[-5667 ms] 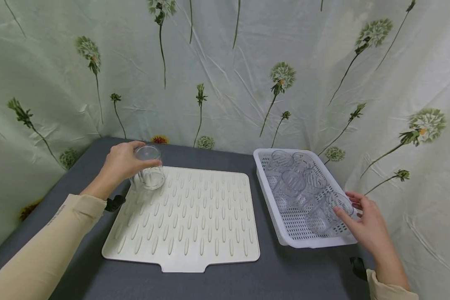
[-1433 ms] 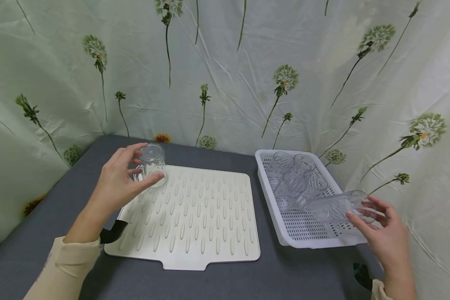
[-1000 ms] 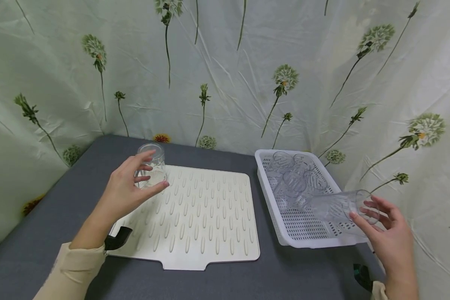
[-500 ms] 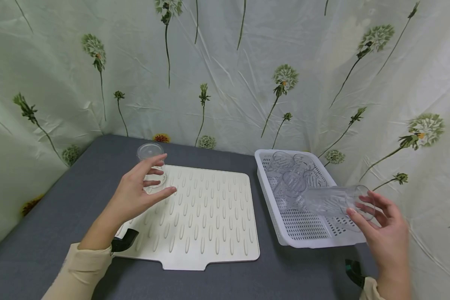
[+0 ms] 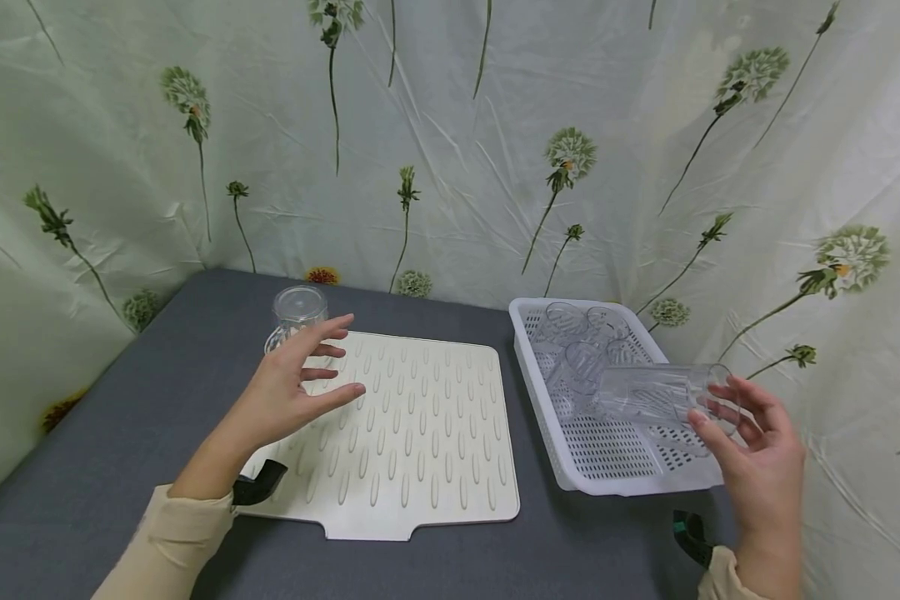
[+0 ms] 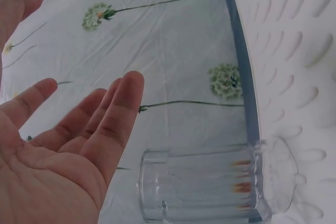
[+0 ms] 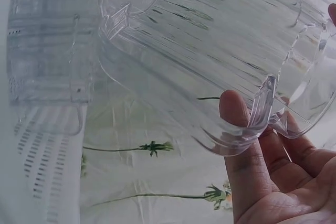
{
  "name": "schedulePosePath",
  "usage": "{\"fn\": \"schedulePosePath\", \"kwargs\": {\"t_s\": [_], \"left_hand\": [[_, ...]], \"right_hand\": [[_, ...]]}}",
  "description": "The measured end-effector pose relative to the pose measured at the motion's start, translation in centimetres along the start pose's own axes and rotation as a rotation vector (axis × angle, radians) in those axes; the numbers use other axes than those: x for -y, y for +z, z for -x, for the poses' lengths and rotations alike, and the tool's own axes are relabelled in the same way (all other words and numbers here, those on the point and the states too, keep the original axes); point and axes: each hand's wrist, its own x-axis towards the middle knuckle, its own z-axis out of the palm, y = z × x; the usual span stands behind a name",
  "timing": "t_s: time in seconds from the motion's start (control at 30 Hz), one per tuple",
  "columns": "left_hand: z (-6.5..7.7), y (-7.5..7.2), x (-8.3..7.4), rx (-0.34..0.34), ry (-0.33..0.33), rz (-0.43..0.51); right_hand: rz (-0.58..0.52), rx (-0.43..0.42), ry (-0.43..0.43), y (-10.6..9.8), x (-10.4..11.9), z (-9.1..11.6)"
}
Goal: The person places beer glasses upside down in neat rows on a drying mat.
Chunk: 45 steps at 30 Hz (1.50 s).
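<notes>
A clear glass mug point(image 5: 300, 306) stands upside down at the far left corner of the cream ridged draining board point(image 5: 390, 433). My left hand point(image 5: 292, 387) is in front of it, fingers spread and apart from the mug. In the left wrist view that mug point(image 6: 205, 184) lies beyond my fingers, touching none of them. My right hand point(image 5: 753, 442) holds a second clear mug point(image 5: 645, 396) sideways above the white basket point(image 5: 543, 417). In the right wrist view, thumb and fingers grip this mug point(image 7: 210, 51) around one end, close to its handle.
Several more clear mugs point(image 5: 585, 362) stand close together in the far part of the basket. The dark grey tabletop point(image 5: 465, 567) lies under board and basket. A flower-printed curtain point(image 5: 450, 150) hangs behind and along the sides.
My left hand, earlier gripping the far left mug, has let go and moved right and nearer. My right hand has tipped its mug sideways and lifted it, lately shifting it slightly left.
</notes>
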Motion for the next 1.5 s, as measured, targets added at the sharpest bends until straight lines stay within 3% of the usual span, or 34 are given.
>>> {"fn": "schedulePosePath", "kwargs": {"t_s": [0.4,0.67,1.5], "left_hand": [[-0.7,0.6,-0.1,0.038,0.02,0.047],[-1.2,1.4,-0.4,0.061,0.039,0.082],[-2.3,2.1,-2.0,0.117,0.07,0.088]], "right_hand": [[-0.024,0.014,-0.05,1.4,0.2,0.6],[-0.16,0.031,-0.04,2.0,0.3,0.9],[-0.318,0.148,-0.059,5.2,1.3,1.4]]}}
